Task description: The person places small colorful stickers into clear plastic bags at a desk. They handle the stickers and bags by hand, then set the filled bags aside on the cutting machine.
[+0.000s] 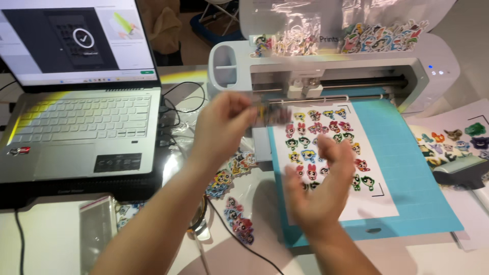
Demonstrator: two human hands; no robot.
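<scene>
My left hand (224, 125) is raised in front of the white cutting machine (438, 76), its fingers pinched on a small blurred sticker piece (265, 113). Blurred by motion, my right hand (320, 191) hovers with fingers apart and nothing in it. It is over the near left part of a white sticker sheet (377, 203) printed with several cartoon figures. That sheet lies on a blue cutting mat (423, 173) whose far end sits in the machine's slot.
An open laptop (81, 122) stands at the left with cables beside it. Loose cartoon stickers (237, 216) lie on the table between the laptop and the mat. Clear sticker packets (300, 35) rest on the machine. Another sticker sheet (453, 137) and a grey tool (461, 170) are at the right.
</scene>
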